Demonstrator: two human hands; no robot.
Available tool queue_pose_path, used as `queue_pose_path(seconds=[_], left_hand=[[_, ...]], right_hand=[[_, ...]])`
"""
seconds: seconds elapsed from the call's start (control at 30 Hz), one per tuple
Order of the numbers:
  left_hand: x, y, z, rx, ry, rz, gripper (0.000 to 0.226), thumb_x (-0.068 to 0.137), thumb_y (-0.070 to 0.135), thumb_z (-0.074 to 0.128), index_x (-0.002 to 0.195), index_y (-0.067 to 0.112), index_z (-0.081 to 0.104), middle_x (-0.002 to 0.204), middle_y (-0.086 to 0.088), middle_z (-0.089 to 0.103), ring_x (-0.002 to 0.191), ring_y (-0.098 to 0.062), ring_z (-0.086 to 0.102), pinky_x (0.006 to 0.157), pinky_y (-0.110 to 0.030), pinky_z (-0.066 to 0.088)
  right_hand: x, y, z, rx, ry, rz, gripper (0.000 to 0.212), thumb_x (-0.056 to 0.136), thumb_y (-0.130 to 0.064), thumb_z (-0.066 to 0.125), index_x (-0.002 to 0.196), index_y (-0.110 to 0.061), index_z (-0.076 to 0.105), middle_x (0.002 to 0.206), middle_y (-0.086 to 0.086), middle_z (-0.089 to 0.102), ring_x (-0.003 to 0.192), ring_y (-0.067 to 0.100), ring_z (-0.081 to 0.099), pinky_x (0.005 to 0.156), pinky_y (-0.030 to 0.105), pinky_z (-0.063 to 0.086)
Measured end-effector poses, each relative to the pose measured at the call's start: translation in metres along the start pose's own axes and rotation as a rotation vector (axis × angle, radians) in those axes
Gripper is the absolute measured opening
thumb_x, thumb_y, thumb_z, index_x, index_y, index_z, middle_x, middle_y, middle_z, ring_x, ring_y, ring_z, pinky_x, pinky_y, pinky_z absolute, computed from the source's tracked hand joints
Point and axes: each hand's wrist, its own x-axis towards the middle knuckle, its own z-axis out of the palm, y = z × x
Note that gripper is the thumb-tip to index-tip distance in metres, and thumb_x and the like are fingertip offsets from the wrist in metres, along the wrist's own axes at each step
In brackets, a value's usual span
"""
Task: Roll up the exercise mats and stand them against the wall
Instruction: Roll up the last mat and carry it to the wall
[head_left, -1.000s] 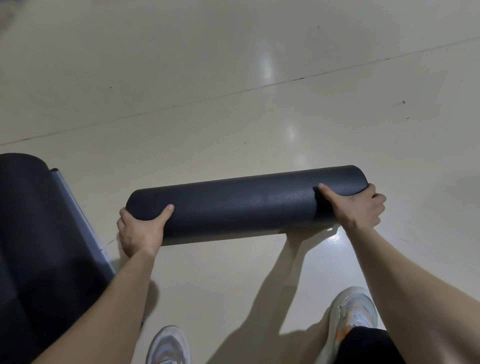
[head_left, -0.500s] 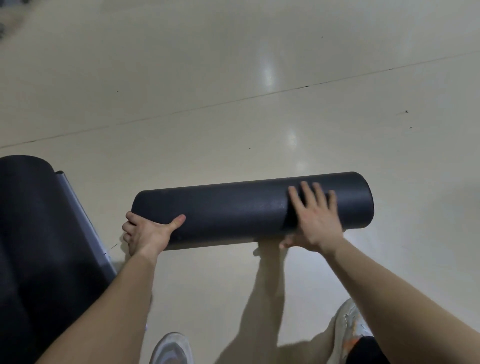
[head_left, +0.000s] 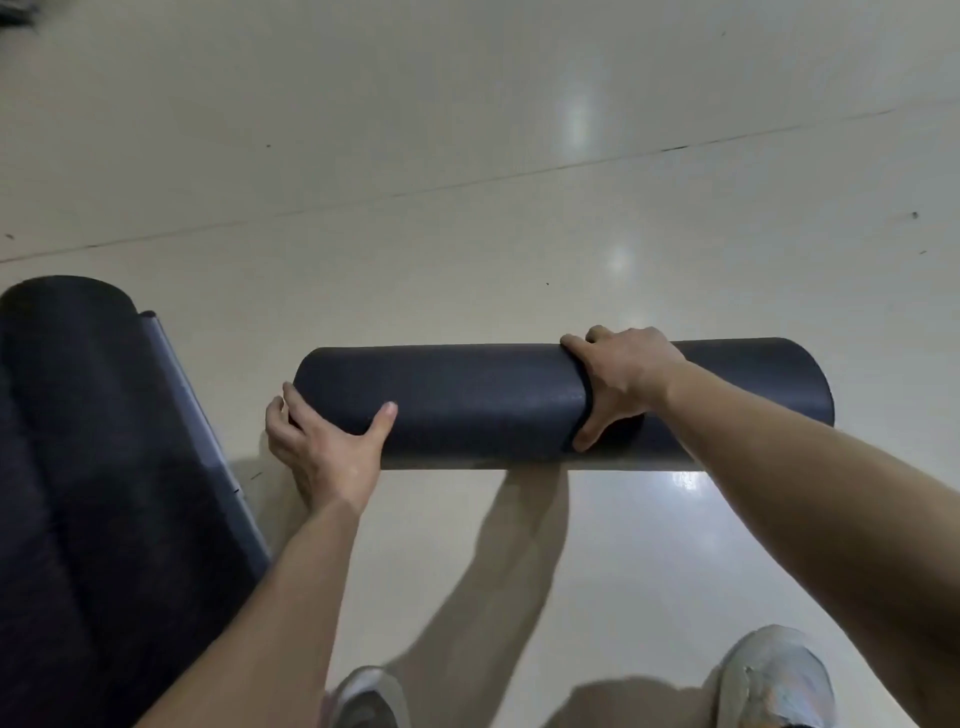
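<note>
Second mat (head_left: 104, 467): dark, matte foam with a fine grain. It lies at the left edge of the view, with its far end curled into a thick round roll and a paler grey strip along its right border.
Left hand (head_left: 322, 452): it grips the left end of the rolled mat. The thumb lies flat on the near face and the fingers are curled round the end of the tube.
Left shoe (head_left: 369, 696): light grey with a slight shine. Only the toe shows at the bottom edge.
Rolled mat (head_left: 478, 405): a tight, even cylinder of the same dark, grained foam. It lies across the middle of the view, with its long axis going left to right, in front of the person and between both hands. I cannot tell if it rests on the floor or is a little above it.
Right hand (head_left: 618, 379): it holds the mat right of its middle. The palm is over the top, the fingers bend over the far side and the thumb points down on the near face.
Right shoe (head_left: 774, 675): light grey and glossy, at the bottom right.
Floor (head_left: 467, 156): smooth cream tiles, shiny, with thin dark joint lines and soft light spots.
</note>
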Motion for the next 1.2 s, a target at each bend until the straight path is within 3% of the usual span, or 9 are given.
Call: queue_pose_path(seconds=[0.13, 0.27, 0.33, 0.5, 0.67, 0.77, 0.97, 1.1, 1.2], left_hand=[[-0.045, 0.012, 0.010, -0.178, -0.120, -0.404, 0.112, 0.079, 0.056, 0.077, 0.158, 0.011, 0.010, 0.161, -0.015, 0.021, 0.145, -0.040, 0.027, 0.115, -0.048, 0.030], [-0.092, 0.021, 0.020, -0.461, -0.553, -0.560, 0.106, 0.062, 0.082, 0.072, 0.141, 0.016, 0.049, 0.134, -0.006, 0.061, 0.116, -0.032, 0.063, 0.092, -0.045, 0.057], [-0.101, 0.012, 0.020, -0.481, -0.523, -0.555, 0.118, 0.046, 0.091, 0.071, 0.138, 0.021, 0.049, 0.132, -0.001, 0.062, 0.117, -0.030, 0.062, 0.096, -0.047, 0.054], [-0.080, -0.011, -0.010, -0.468, -0.348, -0.468, 0.104, 0.043, 0.078, 0.076, 0.126, 0.018, 0.061, 0.117, 0.000, 0.071, 0.104, -0.026, 0.069, 0.097, -0.042, 0.055], [-0.067, -0.043, -0.033, -0.566, -0.641, -0.387, 0.059, 0.075, 0.044, 0.084, 0.126, 0.025, 0.061, 0.120, 0.004, 0.072, 0.098, -0.008, 0.072, 0.080, -0.026, 0.058], [-0.068, -0.057, -0.033, -0.560, -0.784, -0.418, 0.075, 0.075, 0.040, 0.087, 0.135, 0.044, 0.041, 0.128, 0.015, 0.064, 0.111, -0.011, 0.066, 0.088, -0.038, 0.056], [-0.051, -0.065, -0.008, -0.535, -0.667, -0.401, 0.119, 0.039, 0.054, 0.099, 0.142, 0.034, 0.042, 0.129, 0.007, 0.067, 0.113, -0.015, 0.068, 0.100, -0.043, 0.055], [-0.030, -0.039, -0.005, -0.550, -0.633, -0.376, 0.105, 0.049, 0.042, 0.093, 0.141, 0.028, 0.044, 0.127, 0.005, 0.068, 0.109, -0.013, 0.070, 0.094, -0.036, 0.057], [-0.012, 0.001, -0.014, -0.619, -0.647, -0.369, 0.090, 0.059, 0.033, 0.091, 0.138, 0.018, 0.050, 0.124, -0.005, 0.071, 0.105, -0.021, 0.073, 0.093, -0.043, 0.059]], right_hand=[[-0.013, -0.023, 0.007, 0.107, -0.055, 0.046, 0.123, 0.031, -0.101, 0.067, 0.132, -0.033, 0.046, 0.114, -0.002, 0.061, 0.100, 0.029, 0.065, 0.076, 0.038, 0.047], [-0.039, -0.071, 0.031, 0.329, -0.080, 0.136, 0.114, 0.039, -0.097, 0.069, 0.127, -0.027, 0.049, 0.111, -0.001, 0.062, 0.104, 0.030, 0.065, 0.077, 0.039, 0.045], [-0.056, -0.103, 0.051, 0.429, -0.032, 0.212, 0.113, 0.044, -0.095, 0.069, 0.130, -0.025, 0.049, 0.112, -0.001, 0.061, 0.103, 0.028, 0.066, 0.075, 0.038, 0.047], [-0.079, -0.170, 0.088, 0.694, -0.017, 0.264, 0.112, 0.053, -0.102, 0.051, 0.134, -0.024, 0.050, 0.123, 0.000, 0.067, 0.109, 0.028, 0.067, 0.086, 0.041, 0.055], [-0.075, -0.163, 0.120, 1.138, -0.110, 0.265, 0.119, 0.049, -0.099, 0.066, 0.143, -0.028, 0.051, 0.136, 0.001, 0.056, 0.118, 0.027, 0.065, 0.103, 0.044, 0.053], [-0.064, -0.167, 0.133, 1.426, -0.216, 0.256, 0.121, 0.043, -0.086, 0.086, 0.139, -0.018, 0.056, 0.130, 0.000, 0.070, 0.111, 0.017, 0.072, 0.100, 0.040, 0.057], [-0.050, -0.182, 0.141, 1.645, -0.141, 0.294, 0.124, 0.034, -0.070, 0.098, 0.136, -0.020, 0.047, 0.125, -0.005, 0.070, 0.106, 0.013, 0.073, 0.095, 0.040, 0.060], [-0.026, -0.173, 0.120, 1.765, -0.179, 0.277, 0.112, 0.045, -0.057, 0.100, 0.135, -0.018, 0.045, 0.126, -0.001, 0.069, 0.106, 0.013, 0.073, 0.089, 0.034, 0.061], [-0.017, -0.151, 0.079, 1.845, -0.246, 0.264, 0.105, 0.054, -0.055, 0.095, 0.135, -0.018, 0.038, 0.126, 0.002, 0.066, 0.105, 0.015, 0.072, 0.087, 0.032, 0.060]])
